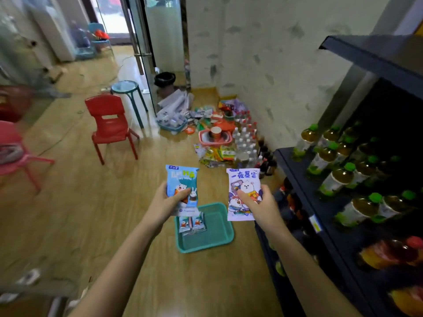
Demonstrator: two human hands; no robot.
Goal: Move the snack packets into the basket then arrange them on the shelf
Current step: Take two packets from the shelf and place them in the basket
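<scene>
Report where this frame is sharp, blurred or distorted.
Head view: the blue packet in the left hand and the white packet in the right hand are sharp; the pink chair at the left edge is smeared by blur; the shelf uprights lean with wide-angle distortion; the far doorway is blown out by daylight.

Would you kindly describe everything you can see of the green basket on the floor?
The green basket is a shallow, rounded-rectangular tray of teal plastic with a mesh-looking base and a raised rim. It sits flat on the wooden floor beside the dark shelf. A few small blue snack packets lie at its far left; the rest looks bare.
</scene>
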